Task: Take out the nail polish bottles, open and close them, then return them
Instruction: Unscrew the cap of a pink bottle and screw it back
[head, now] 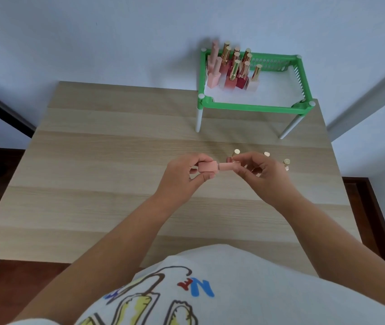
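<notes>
Both hands are working one pink bottle [207, 166] sideways above the table [107, 146] — I'm pinching its body with my left hand [182, 174] while my right hand [260, 171] is gripping the cap [227, 166] for twisting — others waiting in the green rack [252, 106]

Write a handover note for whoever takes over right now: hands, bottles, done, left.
Left hand grips the pink bottle by its body, sideways above the table.
Right hand pinches its pink cap; cap at the neck, can't tell if tight.
Three gold-capped bottles stand behind the hands.
The remaining bottles are in the green rack.
Left: finish this one, return the loose bottles, do the others.
</notes>
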Motion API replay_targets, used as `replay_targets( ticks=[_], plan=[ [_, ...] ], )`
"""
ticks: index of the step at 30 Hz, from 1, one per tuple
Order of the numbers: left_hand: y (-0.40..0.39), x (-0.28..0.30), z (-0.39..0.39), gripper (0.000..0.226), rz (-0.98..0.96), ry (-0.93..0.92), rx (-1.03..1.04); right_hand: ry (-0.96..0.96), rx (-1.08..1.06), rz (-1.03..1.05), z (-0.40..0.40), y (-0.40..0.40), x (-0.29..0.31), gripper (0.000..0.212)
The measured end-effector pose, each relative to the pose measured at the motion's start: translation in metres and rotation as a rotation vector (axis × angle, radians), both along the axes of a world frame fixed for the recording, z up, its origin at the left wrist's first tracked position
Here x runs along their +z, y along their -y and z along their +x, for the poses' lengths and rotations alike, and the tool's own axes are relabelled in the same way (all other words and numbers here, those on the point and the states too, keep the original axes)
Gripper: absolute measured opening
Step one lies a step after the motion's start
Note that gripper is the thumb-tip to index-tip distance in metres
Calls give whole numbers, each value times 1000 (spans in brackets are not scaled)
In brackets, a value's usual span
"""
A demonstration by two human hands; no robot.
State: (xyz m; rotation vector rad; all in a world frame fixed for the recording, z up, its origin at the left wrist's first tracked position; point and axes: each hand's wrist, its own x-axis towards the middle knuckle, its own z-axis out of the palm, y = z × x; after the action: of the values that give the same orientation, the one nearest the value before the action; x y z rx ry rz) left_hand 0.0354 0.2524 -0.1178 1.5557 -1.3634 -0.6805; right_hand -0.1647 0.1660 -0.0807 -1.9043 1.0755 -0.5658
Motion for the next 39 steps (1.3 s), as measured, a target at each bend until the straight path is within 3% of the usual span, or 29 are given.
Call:
replay_targets(
  ticks=[4, 13, 20, 26, 32, 36, 39],
  plan=[
    [-1, 1, -2, 29, -5, 5, -6, 24, 12, 13, -4, -2, 3, 38],
    [-1, 3, -4, 29, -12, 17, -33, 17, -31, -31, -4, -8, -1, 15],
    [0, 3, -5, 29, -13, 32, -42, 51, -27, 18, -9, -9, 0, 31],
    [5, 2, -8, 30, -6, 28, -42, 49, -42, -41, -8, -5, -2, 18],
    [10, 3, -7, 30, 2, 36, -36, 56, -58, 51, -9, 1, -3, 13],
    [11, 3, -8, 30, 10, 35, -29, 21, 20, -51, -10, 1, 1, 27],
    [11, 2, -8, 30, 19, 34, -32, 25, 28, -109, -8, 0, 0, 23]
  ],
)
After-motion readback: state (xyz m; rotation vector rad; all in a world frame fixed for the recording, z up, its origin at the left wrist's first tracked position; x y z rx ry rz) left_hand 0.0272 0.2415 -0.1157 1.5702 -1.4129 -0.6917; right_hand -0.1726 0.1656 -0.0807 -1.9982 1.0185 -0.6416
